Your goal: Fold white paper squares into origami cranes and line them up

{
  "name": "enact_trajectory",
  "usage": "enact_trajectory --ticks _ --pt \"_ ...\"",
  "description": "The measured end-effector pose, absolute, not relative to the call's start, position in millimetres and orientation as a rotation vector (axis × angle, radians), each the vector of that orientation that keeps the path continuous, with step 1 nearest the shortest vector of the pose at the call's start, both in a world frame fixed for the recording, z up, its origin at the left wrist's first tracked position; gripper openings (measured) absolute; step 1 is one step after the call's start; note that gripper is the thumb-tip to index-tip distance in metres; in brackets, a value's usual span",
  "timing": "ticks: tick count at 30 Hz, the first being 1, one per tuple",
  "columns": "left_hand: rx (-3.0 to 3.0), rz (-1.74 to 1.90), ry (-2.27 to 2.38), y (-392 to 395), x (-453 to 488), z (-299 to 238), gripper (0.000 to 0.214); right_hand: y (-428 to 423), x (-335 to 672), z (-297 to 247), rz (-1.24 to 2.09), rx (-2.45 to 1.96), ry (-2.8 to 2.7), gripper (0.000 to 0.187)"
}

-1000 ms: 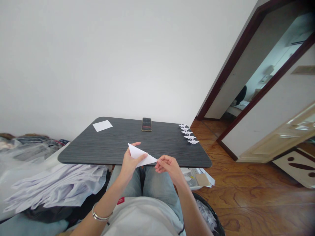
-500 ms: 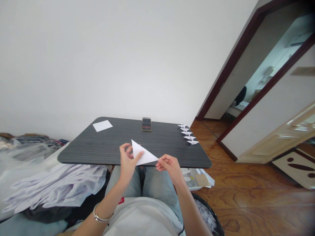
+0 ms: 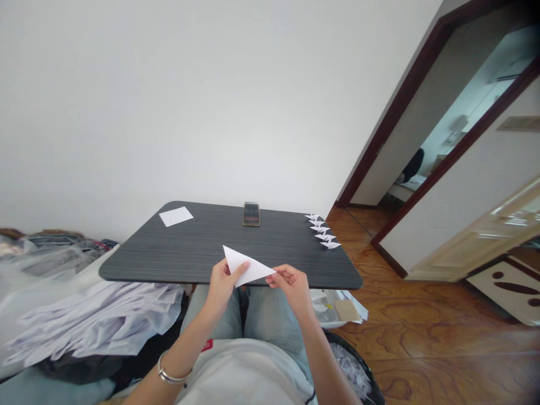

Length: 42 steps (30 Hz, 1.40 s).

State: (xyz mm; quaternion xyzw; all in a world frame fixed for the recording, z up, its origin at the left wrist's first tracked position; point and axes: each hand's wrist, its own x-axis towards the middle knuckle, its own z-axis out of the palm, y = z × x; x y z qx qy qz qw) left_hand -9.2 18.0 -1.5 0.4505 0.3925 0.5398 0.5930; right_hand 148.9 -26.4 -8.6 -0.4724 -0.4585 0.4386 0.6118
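Left fingers [image 3: 238, 271] clamp one end of a folded white paper triangle [image 3: 251, 269], right fingers [image 3: 279, 274] pinch its far tip, so it seems held spread between both hands, just above the near edge of the dark grey bench [image 3: 126, 271]. Farther along the bench lie a square paper sheet [image 3: 176, 216], a phone [image 3: 251, 214], and a row of probably paper cranes [image 3: 323, 230].

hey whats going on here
A seated person is holding a white paper triangle over the near edge of a dark wood-grain table, with the left hand on one side and the right hand pinching its far tip. Farther along the table lie a white paper square, a phone and a row of small paper cranes.
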Motion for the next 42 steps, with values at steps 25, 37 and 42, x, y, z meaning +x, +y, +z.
enact_trajectory --ticks 25,37,42 --pt "1.042 1.250 0.886 17.2 -10.1 4.3 0.028 -34.9 145.1 5.0 0.969 -1.061 -0.949 0.018" --pt "1.074 1.261 0.876 15.1 -10.4 3.4 0.027 -36.3 141.0 6.2 0.963 -1.053 -0.857 0.018" --pt "1.096 1.268 0.885 12.4 -9.5 6.2 0.025 -38.7 139.4 8.4 1.022 -1.026 -0.808 0.016"
